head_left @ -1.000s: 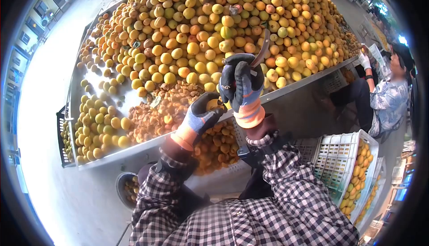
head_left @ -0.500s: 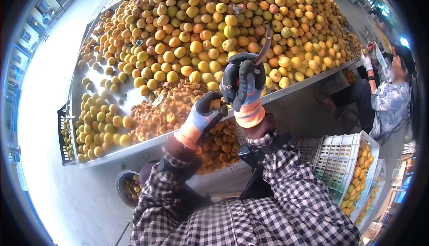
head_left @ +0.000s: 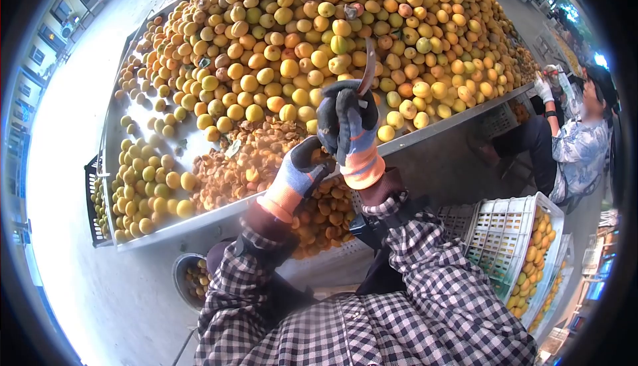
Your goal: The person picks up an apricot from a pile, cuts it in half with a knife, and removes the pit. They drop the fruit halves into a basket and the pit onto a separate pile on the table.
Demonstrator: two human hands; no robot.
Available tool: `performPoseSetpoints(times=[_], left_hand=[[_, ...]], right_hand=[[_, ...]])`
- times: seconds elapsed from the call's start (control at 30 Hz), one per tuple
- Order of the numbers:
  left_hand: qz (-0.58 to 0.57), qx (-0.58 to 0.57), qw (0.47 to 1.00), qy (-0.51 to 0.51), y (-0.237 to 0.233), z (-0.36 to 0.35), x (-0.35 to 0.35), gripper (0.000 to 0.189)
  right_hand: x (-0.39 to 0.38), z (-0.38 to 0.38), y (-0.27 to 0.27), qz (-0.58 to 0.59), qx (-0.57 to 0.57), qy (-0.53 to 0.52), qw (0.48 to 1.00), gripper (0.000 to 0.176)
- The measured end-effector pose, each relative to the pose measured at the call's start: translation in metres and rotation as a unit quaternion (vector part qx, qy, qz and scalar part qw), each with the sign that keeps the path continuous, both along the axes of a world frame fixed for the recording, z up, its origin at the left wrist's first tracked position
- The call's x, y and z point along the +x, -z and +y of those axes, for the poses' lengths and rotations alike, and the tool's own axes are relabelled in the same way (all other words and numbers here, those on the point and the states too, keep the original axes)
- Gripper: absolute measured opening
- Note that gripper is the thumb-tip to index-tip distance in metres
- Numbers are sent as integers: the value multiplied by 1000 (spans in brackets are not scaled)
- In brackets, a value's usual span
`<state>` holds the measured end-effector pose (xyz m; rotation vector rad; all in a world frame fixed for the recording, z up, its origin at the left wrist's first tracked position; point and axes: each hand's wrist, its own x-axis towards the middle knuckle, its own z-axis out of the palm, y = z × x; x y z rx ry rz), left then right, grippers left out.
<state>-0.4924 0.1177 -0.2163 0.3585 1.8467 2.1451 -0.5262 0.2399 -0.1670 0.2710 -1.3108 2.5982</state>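
Observation:
My right hand [head_left: 349,123], in a dark-palmed glove with an orange cuff, is closed around a curved knife [head_left: 368,67], its blade pointing up. Just below and to the left, my left hand [head_left: 299,170], gloved alike, is curled closed around an apricot that is mostly hidden by the fingers and thumb. The two hands nearly meet over the table's near edge. Beyond them rises a big heap of whole apricots [head_left: 289,68]. Left of my left hand lies a pile of cut apricot pieces [head_left: 229,170].
The metal table rim [head_left: 432,126] runs slantwise before me. Beneath my hands, more apricots [head_left: 325,216] fill a container. A bucket [head_left: 179,279] stands low left, a white crate [head_left: 502,233] at right. Another person [head_left: 578,143] sits at far right.
My right hand with the knife has moved left and slightly down, closer to my left hand. The blade now stands more to the left. My left hand has barely moved.

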Motion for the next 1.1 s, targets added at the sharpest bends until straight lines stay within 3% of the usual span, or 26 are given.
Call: performPoseSetpoints(times=[0.23, 0.3, 0.43, 0.5, 0.83, 1.03, 1.1], left_hand=[[143, -149, 978, -33, -7, -5, -1, 34], [250, -251, 932, -73, -8, -4, -1, 36], [196, -297, 933, -47, -11, -5, -1, 46], [261, -309, 911, -78, -6, -5, -2, 41], [301, -361, 881, -65, -10, -7, -5, 40], [322, -382, 864, -67, -5, -9, -10, 44], [303, -443, 843, -36, -2, -11, -17, 40]], right_hand=[[-13, 4, 3, -114, -107, -5, 988, 30], [-18, 6, 8, -166, -135, 8, 977, 30], [-26, 5, 16, -224, -168, 48, 959, 29], [-31, 5, 24, -242, -177, 47, 953, 31], [-34, 9, 26, -299, -222, 31, 928, 33], [-42, 16, 56, -301, -287, -21, 909, 32], [-40, 13, 62, -329, -327, -61, 884, 32]])
